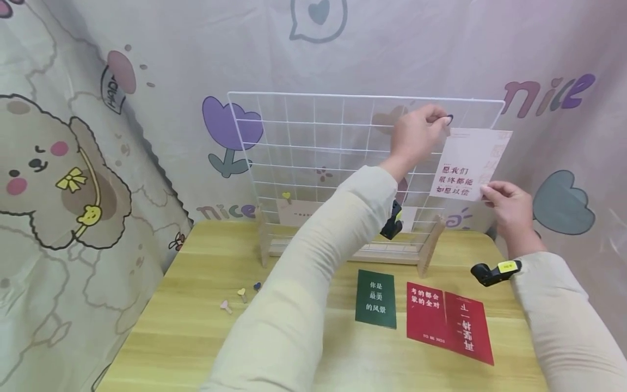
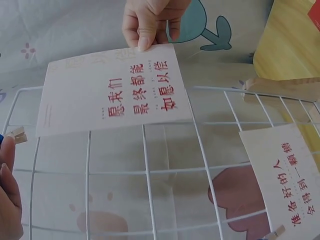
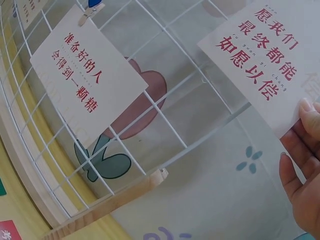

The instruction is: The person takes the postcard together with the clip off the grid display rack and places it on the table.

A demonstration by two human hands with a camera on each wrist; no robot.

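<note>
My right hand (image 1: 511,209) pinches the lower right edge of a white card (image 1: 460,158) with red lettering. This card lies against the upper right of a white wire grid rack (image 1: 431,247) on wooden feet. Up at the card's top left corner, my left hand (image 1: 416,133) pinches a small wooden clip (image 2: 19,135) with a blue end. In the left wrist view the clip is beside the card's edge; whether it bites the card I cannot tell. Lower on the grid hangs another white card (image 3: 87,82), held by a blue-topped clip (image 3: 90,14).
On the wooden table (image 1: 196,272) lie a green card (image 1: 375,316), two red cards (image 1: 426,321) side by side, and small heart clips: pink (image 1: 225,306), yellow (image 1: 242,294) and blue (image 1: 257,286). A yellow heart clip (image 1: 286,195) sits low left on the grid. Behind hangs a printed curtain (image 1: 171,81).
</note>
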